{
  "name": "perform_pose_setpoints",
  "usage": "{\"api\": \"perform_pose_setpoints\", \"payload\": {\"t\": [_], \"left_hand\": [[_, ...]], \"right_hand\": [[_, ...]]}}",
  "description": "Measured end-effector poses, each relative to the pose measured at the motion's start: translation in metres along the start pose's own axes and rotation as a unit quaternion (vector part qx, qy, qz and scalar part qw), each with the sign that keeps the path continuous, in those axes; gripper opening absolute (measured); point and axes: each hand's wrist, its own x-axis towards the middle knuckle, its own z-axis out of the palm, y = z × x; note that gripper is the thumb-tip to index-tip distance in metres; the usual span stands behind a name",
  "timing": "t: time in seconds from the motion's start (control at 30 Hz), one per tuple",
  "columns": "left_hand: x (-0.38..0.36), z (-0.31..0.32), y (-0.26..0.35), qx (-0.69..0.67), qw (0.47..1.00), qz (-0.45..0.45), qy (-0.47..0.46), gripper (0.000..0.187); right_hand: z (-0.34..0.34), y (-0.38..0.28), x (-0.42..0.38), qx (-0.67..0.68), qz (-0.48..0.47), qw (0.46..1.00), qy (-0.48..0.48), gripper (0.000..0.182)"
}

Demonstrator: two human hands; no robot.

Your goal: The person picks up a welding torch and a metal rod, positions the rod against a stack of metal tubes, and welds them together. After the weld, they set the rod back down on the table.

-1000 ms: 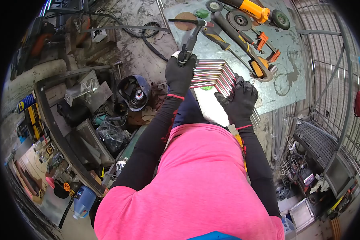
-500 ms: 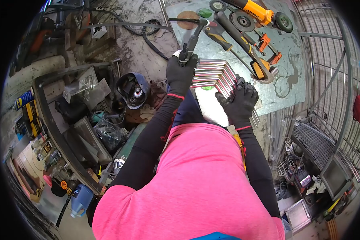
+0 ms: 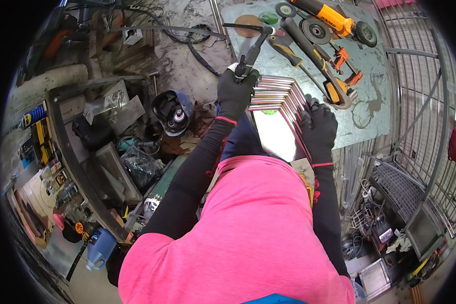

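Head view: your left hand clasped a torch beside the rods; your right hand touched them, grip unclear. They seemed stiff, slick, best held at bends.

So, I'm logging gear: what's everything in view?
Angled torch: 1, black, upper middle
Bent metal rods: several, silvery, upper middle
Cylindrical power tool: 1, orange, top right
Round discs: 4, dark or brown, top
Screwdriver: 1, black-yellow, right of torch
Long-handled hammer: 1, black-yellow, right of screwdriver
Bar clamp: 1, orange, right of hammer
Flat metal sheet: 1, grey, beneath tools
Hard-shell helmet: 1, blue, left
Plastic jug: 1, blue, lower left
Workshop clutter: uncountable, mixed, edges
Gloved left hand: 1, black, on torch
Gloved right hand: 1, black, at rods
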Motion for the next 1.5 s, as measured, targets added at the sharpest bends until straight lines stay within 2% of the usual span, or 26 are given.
{"api": "perform_pose_setpoints", "payload": {"t": [0.1, 0.17, 0.23, 0.27, 0.37, 0.43, 0.53, 0.63, 0.77, 0.87, 0.93, 1.07, 1.13, 1.33, 1.5], "left_hand": [[0.001, 0.0, -0.001, -0.011, 1.0, -0.001, -0.012, 0.031], [0.003, -0.004, 0.0, -0.028, 0.999, -0.014, -0.02, 0.031], [0.004, -0.012, 0.001, -0.079, 0.993, -0.033, -0.083, 0.033], [0.003, -0.016, 0.003, -0.079, 0.993, -0.033, -0.081, 0.033], [0.001, -0.023, 0.005, -0.08, 0.991, -0.015, -0.109, 0.035], [0.002, -0.022, -0.002, -0.084, 0.988, -0.002, -0.128, 0.038], [-0.002, -0.018, 0.0, -0.071, 0.992, -0.005, -0.106, 0.039], [-0.003, -0.016, 0.007, -0.014, 0.995, 0.004, -0.094, 0.038], [-0.005, -0.006, 0.008, 0.016, 0.999, -0.007, -0.043, 0.043], [-0.007, -0.006, 0.013, 0.062, 0.997, -0.004, -0.039, 0.043], [-0.002, -0.002, -0.003, 0.106, 0.994, 0.033, -0.003, 0.041], [-0.004, -0.005, 0.006, 0.044, 0.999, -0.001, -0.012, 0.039], [-0.002, -0.004, -0.001, 0.02, 1.0, -0.001, -0.013, 0.039], [-0.001, -0.004, -0.006, 0.025, 0.999, -0.005, -0.02, 0.037], [-0.002, -0.004, -0.002, 0.043, 0.999, -0.008, -0.011, 0.039]], "right_hand": [[-0.008, 0.014, 0.016, 0.002, 0.041, 0.998, -0.04, 0.041], [-0.013, 0.015, 0.021, 0.011, 0.035, 0.999, -0.035, 0.038], [-0.018, 0.009, 0.025, 0.043, 0.011, 0.999, -0.032, 0.033], [-0.017, 0.01, 0.025, 0.043, 0.009, 0.999, -0.032, 0.033], [-0.007, 0.011, 0.022, 0.023, 0.027, 0.998, -0.054, 0.037], [0.004, 0.01, 0.02, -0.078, 0.025, 0.996, -0.038, 0.041], [0.012, 0.014, 0.019, -0.068, 0.012, 0.998, 0.011, 0.045], [-0.011, 0.008, 0.023, 0.011, -0.013, 1.0, -0.016, 0.047], [-0.006, 0.009, 0.015, -0.029, -0.01, 0.999, -0.018, 0.052], [0.004, 0.009, 0.015, -0.044, 0.001, 0.999, 0.006, 0.051], [0.011, 0.014, 0.018, -0.053, 0.019, 0.998, 0.02, 0.047], [-0.005, 0.013, 0.018, 0.034, -0.003, 0.998, 0.052, 0.036], [-0.013, 0.017, 0.012, -0.096, -0.012, 0.995, 0.011, 0.034], [-0.012, 0.016, 0.014, -0.058, 0.045, 0.995, -0.072, 0.043], [-0.006, 0.001, 0.015, -0.116, 0.054, 0.99, -0.051, 0.046]]}}
